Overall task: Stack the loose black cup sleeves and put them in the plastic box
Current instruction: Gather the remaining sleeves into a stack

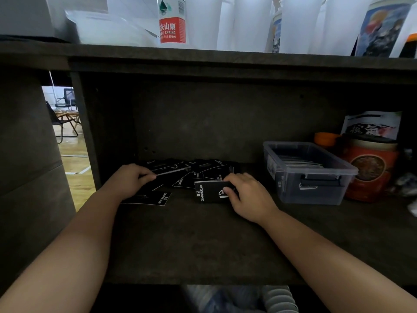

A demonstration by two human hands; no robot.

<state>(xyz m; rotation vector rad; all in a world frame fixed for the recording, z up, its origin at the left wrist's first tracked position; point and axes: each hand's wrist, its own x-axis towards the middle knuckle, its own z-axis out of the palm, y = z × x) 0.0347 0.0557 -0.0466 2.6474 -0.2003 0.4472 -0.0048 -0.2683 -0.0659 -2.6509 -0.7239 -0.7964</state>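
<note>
At the far left, a gap beside the dark, rough-grained shelf (203, 240) shows a pale wooden floor and a folding chair (65, 123). The left hand (130, 179) reaches into the shelf with fingers curled, pinching the thin edge of one flat black sleeve (171, 171) at the left side of the fanned pile of loose sleeves (191, 175). One more flat sleeve (155, 198) lies apart, just in front of that hand's wrist. The right hand (246, 195) grips a small squared stack of sleeves (208, 193) (matte black card, white "CAMPING CLUB" lettering) standing on edge. Further right sits the clear plastic box (309, 172), rectangular, with flat sleeves already inside. Beside it stands a round red tin (370, 172). On the shelf above stands a water bottle (172, 19).
</note>
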